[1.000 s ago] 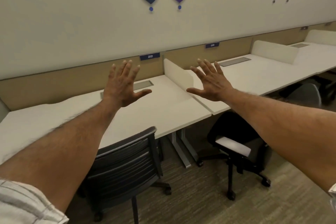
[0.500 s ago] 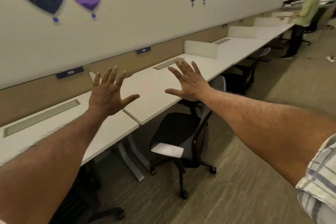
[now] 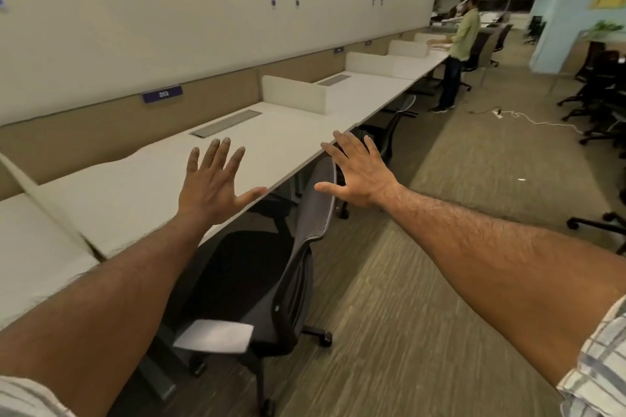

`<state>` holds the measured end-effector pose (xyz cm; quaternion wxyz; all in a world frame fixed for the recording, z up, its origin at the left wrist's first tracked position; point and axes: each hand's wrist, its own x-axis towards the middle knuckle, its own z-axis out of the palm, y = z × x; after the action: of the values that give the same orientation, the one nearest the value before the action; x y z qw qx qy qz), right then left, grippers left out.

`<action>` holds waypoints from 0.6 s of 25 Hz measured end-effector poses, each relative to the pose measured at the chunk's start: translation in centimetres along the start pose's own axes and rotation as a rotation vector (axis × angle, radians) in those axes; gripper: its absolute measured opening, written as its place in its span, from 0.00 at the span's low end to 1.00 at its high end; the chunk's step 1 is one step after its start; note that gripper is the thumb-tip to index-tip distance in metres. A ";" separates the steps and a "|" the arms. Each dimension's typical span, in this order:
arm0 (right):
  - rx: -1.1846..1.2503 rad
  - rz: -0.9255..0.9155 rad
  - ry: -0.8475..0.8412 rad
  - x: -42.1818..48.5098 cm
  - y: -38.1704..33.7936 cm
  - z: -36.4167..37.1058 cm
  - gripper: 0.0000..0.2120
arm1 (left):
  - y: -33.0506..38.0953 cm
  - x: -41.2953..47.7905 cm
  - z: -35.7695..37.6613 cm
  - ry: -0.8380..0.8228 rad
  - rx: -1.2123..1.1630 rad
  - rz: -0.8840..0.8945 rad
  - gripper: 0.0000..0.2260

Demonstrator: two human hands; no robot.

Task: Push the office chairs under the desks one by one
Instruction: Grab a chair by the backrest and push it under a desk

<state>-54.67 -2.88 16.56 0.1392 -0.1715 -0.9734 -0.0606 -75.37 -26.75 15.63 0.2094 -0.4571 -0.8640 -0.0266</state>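
Two bare forearms reach forward from the bottom corners, their plaid sleeves cut off by the frame edge. The left hand (image 3: pixel 213 184) is spread wide, palm away, holding nothing, over the white desk (image 3: pixel 142 186). The right hand (image 3: pixel 359 174) is spread wide too and empty, its thumb in line with the top edge of the nearest chair (image 3: pixel 271 281); whether it touches the backrest cannot be told.

That chair stands sideways at the desk edge, seat partly under the top. Its curved backrest is grey mesh, the seat black and padded, one armrest pad pale and flat. The left forearm hides part of the base, and only a few castors show on the ribbed carpet (image 3: pixel 423 298).

The desk top is smooth and matte, with a grey slotted cable tray (image 3: pixel 226 123) and a low cream divider (image 3: pixel 294 94). A second chair (image 3: pixel 389 135) sits further along, dark and mostly hidden behind the right hand. Far down the row a person in a green shirt (image 3: pixel 465 34) stands at the desks, blurred.
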 end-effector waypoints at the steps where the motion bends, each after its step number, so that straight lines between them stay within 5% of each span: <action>1: -0.005 0.010 -0.010 0.8 1.7 0.8 0.50 | 0.7 1.6 1.4 -0.015 -0.013 -0.003 0.49; 11: 0.043 -0.067 -0.063 9.2 14.8 8.4 0.54 | 5.1 10.6 11.0 -0.140 0.008 -0.146 0.49; 15: 0.054 -0.174 -0.094 13.9 19.1 11.4 0.47 | 7.8 11.6 13.1 -0.171 -0.012 -0.316 0.47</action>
<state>-63.38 21.29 11.11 0.0921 -0.0850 -0.9914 -0.0379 -79.32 -10.10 7.02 0.1254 -0.3175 -0.9396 -0.0254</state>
